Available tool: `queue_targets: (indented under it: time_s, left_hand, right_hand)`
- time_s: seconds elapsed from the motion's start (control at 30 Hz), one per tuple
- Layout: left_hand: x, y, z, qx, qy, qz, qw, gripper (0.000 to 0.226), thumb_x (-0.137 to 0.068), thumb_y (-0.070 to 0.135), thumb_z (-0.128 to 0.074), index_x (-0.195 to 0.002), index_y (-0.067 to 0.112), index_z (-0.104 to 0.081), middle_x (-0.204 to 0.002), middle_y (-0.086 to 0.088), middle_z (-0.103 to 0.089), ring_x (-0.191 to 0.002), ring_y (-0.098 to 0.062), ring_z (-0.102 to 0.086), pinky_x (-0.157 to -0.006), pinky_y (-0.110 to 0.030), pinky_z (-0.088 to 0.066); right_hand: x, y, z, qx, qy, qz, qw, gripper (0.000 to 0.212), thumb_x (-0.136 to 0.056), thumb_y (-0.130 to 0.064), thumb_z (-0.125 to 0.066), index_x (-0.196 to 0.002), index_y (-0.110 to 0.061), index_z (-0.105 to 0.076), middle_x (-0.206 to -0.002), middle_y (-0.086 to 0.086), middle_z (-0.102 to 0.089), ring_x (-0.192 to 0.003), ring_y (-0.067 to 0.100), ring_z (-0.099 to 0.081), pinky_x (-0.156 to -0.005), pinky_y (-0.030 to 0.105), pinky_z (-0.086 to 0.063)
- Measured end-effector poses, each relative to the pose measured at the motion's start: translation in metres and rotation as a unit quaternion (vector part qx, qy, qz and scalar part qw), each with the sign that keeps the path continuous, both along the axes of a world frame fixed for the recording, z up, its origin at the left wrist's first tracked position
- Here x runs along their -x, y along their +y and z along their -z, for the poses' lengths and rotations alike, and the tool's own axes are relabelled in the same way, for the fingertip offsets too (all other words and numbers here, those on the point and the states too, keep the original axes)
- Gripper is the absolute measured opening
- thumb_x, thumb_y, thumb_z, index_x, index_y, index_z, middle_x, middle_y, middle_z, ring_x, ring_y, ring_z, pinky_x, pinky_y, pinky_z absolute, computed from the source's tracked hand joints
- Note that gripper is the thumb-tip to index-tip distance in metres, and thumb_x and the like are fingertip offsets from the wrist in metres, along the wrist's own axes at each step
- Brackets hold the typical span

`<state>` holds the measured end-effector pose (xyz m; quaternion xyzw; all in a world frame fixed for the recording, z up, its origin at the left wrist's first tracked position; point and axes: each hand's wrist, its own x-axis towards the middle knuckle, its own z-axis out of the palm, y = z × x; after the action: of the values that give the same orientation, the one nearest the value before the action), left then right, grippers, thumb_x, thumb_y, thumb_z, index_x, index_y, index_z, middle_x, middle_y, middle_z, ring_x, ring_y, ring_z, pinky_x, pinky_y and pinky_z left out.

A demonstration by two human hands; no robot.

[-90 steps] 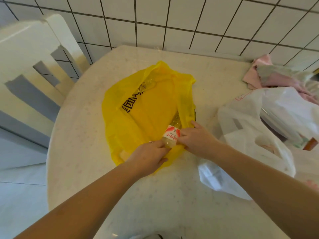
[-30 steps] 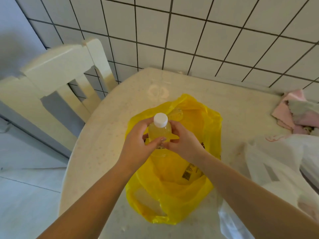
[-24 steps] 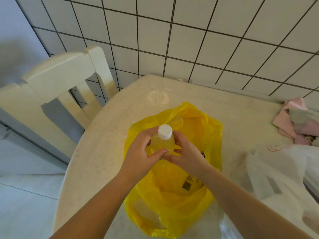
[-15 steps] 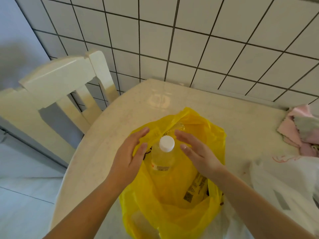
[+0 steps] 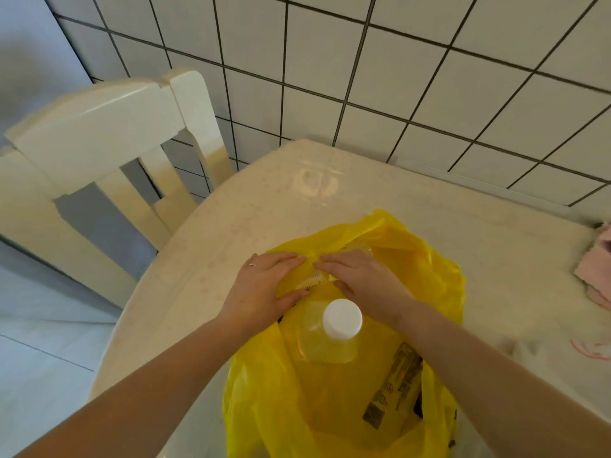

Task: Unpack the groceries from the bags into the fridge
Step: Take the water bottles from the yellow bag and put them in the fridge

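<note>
A yellow bag lies on the round, pale desk. It is thin and shiny, with dark print on its right side. A bottle of yellow drink stands up in the mouth of the bag, between the two arms. It has a round white cap on top. No hand is touching the bottle.

Both hands are past the bottle, on the far part of the bag. The left hand lies flat on the plastic with its fingers straight and close together (there is a ring on one of them). The thumb reaches in toward the middle. The right hand lies just beside it, palm down, with its fingers also straight and pointing to the left. The tips of the two hands nearly meet. Something clear and shiny sits under the plastic between them, but I cannot tell what it is.

A cream wooden chair stands at the left, close to the desk. A wall of white tiles runs behind. A pink cloth lies at the right edge of the desk. Some white plastic with red marks sits near it, and it looks blurry.
</note>
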<state>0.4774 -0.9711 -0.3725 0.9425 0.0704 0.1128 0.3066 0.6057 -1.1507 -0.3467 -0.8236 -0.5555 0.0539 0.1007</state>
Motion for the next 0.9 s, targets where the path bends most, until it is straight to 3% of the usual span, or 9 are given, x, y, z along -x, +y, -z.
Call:
queue_targets:
  time_s: [0.1, 0.17, 0.33, 0.43, 0.57, 0.67, 0.83, 0.9]
  left_hand:
    - [-0.007, 0.002, 0.006, 0.009, -0.025, -0.005, 1.0, 0.053, -0.077, 0.056, -0.055, -0.122, 0.027, -0.06, -0.122, 0.008, -0.061, -0.113, -0.009, -0.052, -0.1, -0.033, -0.04]
    - [-0.01, 0.004, 0.008, 0.027, -0.051, -0.027, 0.998, 0.04, -0.08, 0.04, -0.065, -0.117, 0.024, -0.064, -0.113, 0.006, -0.066, -0.107, -0.006, -0.051, -0.095, -0.019, -0.036]
    - [-0.017, 0.017, 0.01, 0.091, -0.064, -0.107, 0.988, 0.017, -0.087, 0.017, -0.06, -0.101, 0.021, -0.069, -0.091, 0.006, -0.064, -0.087, -0.005, -0.055, -0.078, -0.017, -0.041]
    - [-0.023, 0.034, 0.013, 0.094, -0.036, -0.155, 0.983, 0.021, -0.087, 0.005, -0.059, -0.095, 0.019, -0.072, -0.093, 0.003, -0.063, -0.088, -0.006, -0.053, -0.076, -0.007, -0.033]
    - [-0.029, 0.048, 0.016, 0.054, 0.095, -0.141, 0.984, 0.027, -0.09, 0.007, -0.051, -0.104, 0.02, -0.071, -0.106, 0.001, -0.063, -0.103, -0.016, -0.054, -0.082, -0.018, -0.033]
    - [-0.026, 0.053, 0.015, 0.034, 0.124, -0.12, 0.984, 0.027, -0.091, 0.007, -0.052, -0.105, 0.02, -0.071, -0.106, 0.001, -0.063, -0.104, -0.018, -0.055, -0.082, -0.021, -0.036]
    - [-0.011, 0.053, 0.011, 0.037, 0.099, -0.117, 0.988, 0.026, -0.089, 0.006, -0.055, -0.107, 0.018, -0.07, -0.109, -0.001, -0.064, -0.108, -0.021, -0.056, -0.092, -0.027, -0.038]
    - [-0.008, 0.045, -0.001, 0.06, 0.064, -0.123, 0.988, 0.024, -0.088, 0.01, -0.06, -0.109, 0.018, -0.069, -0.117, -0.001, -0.063, -0.113, -0.02, -0.053, -0.097, -0.027, -0.035]
  right_hand:
    - [-0.008, 0.01, 0.007, -0.003, -0.035, -0.023, 0.999, 0.054, -0.074, -0.015, -0.071, -0.126, -0.023, -0.056, -0.129, -0.002, -0.059, -0.111, 0.023, -0.057, -0.094, 0.038, -0.043]
    - [-0.012, 0.018, 0.01, -0.017, -0.033, -0.035, 0.999, 0.059, -0.071, -0.016, -0.073, -0.127, -0.023, -0.056, -0.13, -0.001, -0.058, -0.112, 0.023, -0.056, -0.094, 0.038, -0.043]
    - [-0.02, 0.032, 0.018, 0.023, 0.019, -0.038, 0.999, 0.075, -0.075, -0.025, -0.074, -0.141, -0.023, -0.039, -0.146, 0.004, -0.04, -0.13, 0.026, -0.042, -0.108, 0.045, -0.031]
    - [-0.02, 0.035, 0.02, 0.067, -0.03, -0.035, 0.997, 0.082, -0.075, -0.03, -0.074, -0.144, -0.024, -0.032, -0.15, 0.006, -0.034, -0.132, 0.027, -0.039, -0.111, 0.042, -0.023]
    - [-0.015, 0.038, 0.021, 0.038, -0.09, -0.033, 0.995, 0.081, -0.063, -0.028, -0.083, -0.135, -0.02, -0.048, -0.13, 0.012, -0.055, -0.113, 0.032, -0.056, -0.097, 0.046, -0.042]
    - [-0.015, 0.033, 0.021, 0.015, -0.095, -0.034, 0.995, 0.081, -0.058, -0.026, -0.086, -0.13, -0.018, -0.052, -0.12, 0.01, -0.061, -0.106, 0.03, -0.06, -0.092, 0.045, -0.046]
    - [-0.011, 0.016, 0.012, -0.01, 0.006, 0.028, 1.0, 0.077, -0.07, -0.024, -0.079, -0.138, -0.02, -0.043, -0.127, 0.007, -0.053, -0.116, 0.029, -0.051, -0.098, 0.045, -0.042]
    - [-0.007, 0.009, 0.001, -0.058, 0.09, 0.084, 0.991, 0.078, -0.076, -0.025, -0.075, -0.143, -0.021, -0.034, -0.13, 0.004, -0.047, -0.12, 0.02, -0.044, -0.102, 0.035, -0.038]
